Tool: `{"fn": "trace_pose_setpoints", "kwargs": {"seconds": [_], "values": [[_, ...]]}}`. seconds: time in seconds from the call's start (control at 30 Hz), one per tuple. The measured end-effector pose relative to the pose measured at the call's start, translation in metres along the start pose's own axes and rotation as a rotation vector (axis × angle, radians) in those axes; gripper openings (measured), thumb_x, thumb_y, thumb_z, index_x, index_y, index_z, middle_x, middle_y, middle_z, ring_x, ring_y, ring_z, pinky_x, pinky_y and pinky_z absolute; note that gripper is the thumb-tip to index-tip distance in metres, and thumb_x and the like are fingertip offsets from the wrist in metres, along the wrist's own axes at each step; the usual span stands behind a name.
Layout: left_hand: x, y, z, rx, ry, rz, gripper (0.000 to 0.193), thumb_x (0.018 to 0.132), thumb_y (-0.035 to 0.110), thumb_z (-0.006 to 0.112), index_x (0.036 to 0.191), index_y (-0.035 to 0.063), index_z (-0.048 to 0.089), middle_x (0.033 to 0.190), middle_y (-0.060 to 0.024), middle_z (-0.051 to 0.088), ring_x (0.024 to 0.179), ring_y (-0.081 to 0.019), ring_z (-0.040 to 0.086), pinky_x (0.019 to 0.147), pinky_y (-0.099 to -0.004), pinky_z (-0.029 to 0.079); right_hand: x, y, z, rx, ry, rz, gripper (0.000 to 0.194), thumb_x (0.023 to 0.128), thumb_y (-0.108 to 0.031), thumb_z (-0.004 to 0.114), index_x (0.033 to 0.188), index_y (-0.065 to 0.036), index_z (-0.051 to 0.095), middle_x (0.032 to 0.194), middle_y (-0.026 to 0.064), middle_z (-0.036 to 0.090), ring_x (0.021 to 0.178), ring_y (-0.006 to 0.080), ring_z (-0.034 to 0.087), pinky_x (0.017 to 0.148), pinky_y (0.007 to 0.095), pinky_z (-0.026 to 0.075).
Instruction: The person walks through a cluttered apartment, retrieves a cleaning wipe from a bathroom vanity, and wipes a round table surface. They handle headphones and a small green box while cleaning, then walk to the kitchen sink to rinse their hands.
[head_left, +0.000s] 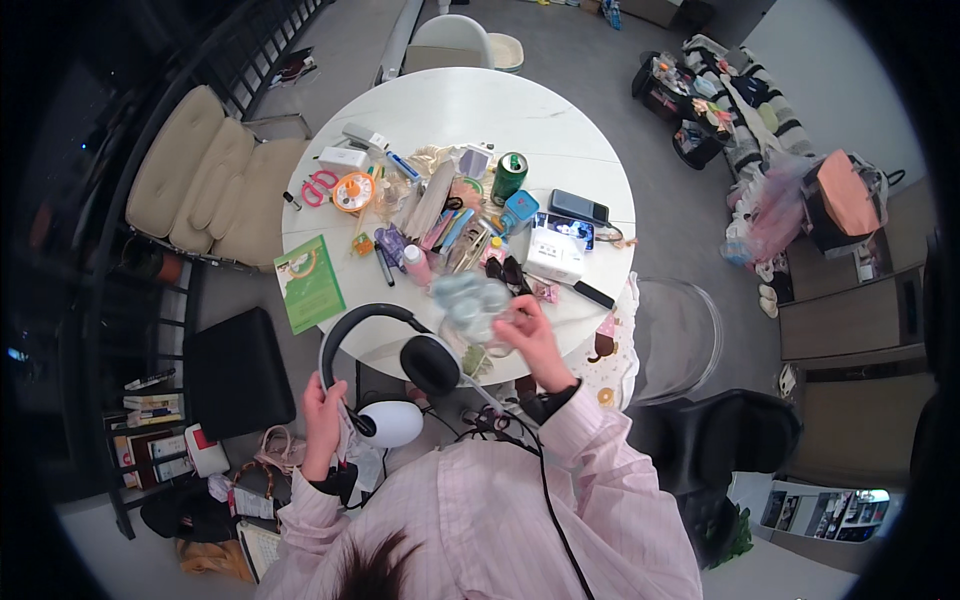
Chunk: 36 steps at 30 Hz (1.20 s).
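Observation:
My left hand (324, 409) grips the band end of white over-ear headphones (433, 364) with black cushions, which hang in front of the near table edge. Between the fingers of my right hand (531, 337) is a blurred, pale blue-green translucent item (472, 300), perhaps a plastic packet, above the near part of the round white table (465, 105). Just beyond it stand a pink bottle (415, 264) with a white cap and a pair of dark sunglasses (508, 274). A black marker (384, 264) lies left of the bottle.
Across the table are a green can (510, 178), pink scissors (320, 187), an orange tape reel (353, 192), a green booklet (309, 285), a white box (555, 253) and phones (579, 206). A transparent chair (679, 341) stands right, a black seat (238, 373) left. Black cables hang over my front.

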<state>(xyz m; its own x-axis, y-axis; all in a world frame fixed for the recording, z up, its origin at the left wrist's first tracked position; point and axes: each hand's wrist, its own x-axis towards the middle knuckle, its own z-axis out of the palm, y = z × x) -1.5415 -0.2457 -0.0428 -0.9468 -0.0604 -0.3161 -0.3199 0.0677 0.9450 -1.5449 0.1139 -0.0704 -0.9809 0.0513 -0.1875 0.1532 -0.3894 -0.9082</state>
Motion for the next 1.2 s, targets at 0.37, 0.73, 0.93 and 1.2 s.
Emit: {"fn": "trace_pose_setpoints", "kwargs": {"seconds": [0.37,0.73,0.93,1.2], "values": [[-0.005,0.000,-0.038,-0.094,0.222,0.058,0.011,0.093,0.015,0.064,0.092,0.0078,0.056,0.073,0.0032,0.050,0.064,-0.0067,0.049,0.060,-0.0230,0.036,-0.065,0.002,-0.165,-0.033,0.772,0.024,0.025,0.096,-0.019,0.072,0.105,-0.011,0.050,0.095,0.0052,0.067,0.086,0.0124,0.065,0.069,0.0295,0.057],[-0.007,-0.011,-0.039,-0.070,0.271,0.058,0.012,0.093,0.017,0.064,0.096,0.0079,0.056,0.078,0.0017,0.050,0.066,-0.0082,0.048,0.062,-0.0238,0.037,0.116,-0.085,-0.219,-0.247,0.734,-0.150,0.042,0.092,-0.021,0.076,0.116,-0.004,0.046,0.094,0.0126,0.070,0.076,0.0192,0.071,0.058,0.0285,0.056],[-0.009,-0.022,-0.041,-0.087,0.360,-0.049,0.013,0.093,0.012,0.063,0.102,0.0062,0.055,0.080,0.0009,0.051,0.069,-0.0083,0.050,0.063,-0.0232,0.039,0.280,-0.053,-0.249,-0.350,0.684,-0.151,0.041,0.089,-0.004,0.068,0.123,0.000,0.045,0.088,0.0146,0.070,0.072,0.0201,0.070,0.058,0.0320,0.057],[-0.011,-0.035,-0.050,-0.052,0.441,-0.052,0.009,0.092,0.006,0.061,0.097,0.0062,0.054,0.080,0.0013,0.051,0.069,-0.0071,0.048,0.062,-0.0227,0.038,0.382,0.009,-0.297,-0.627,0.746,-0.141,0.038,0.088,-0.002,0.056,0.125,-0.004,0.046,0.089,0.0156,0.069,0.064,0.0171,0.062,0.052,0.0313,0.048]]}}
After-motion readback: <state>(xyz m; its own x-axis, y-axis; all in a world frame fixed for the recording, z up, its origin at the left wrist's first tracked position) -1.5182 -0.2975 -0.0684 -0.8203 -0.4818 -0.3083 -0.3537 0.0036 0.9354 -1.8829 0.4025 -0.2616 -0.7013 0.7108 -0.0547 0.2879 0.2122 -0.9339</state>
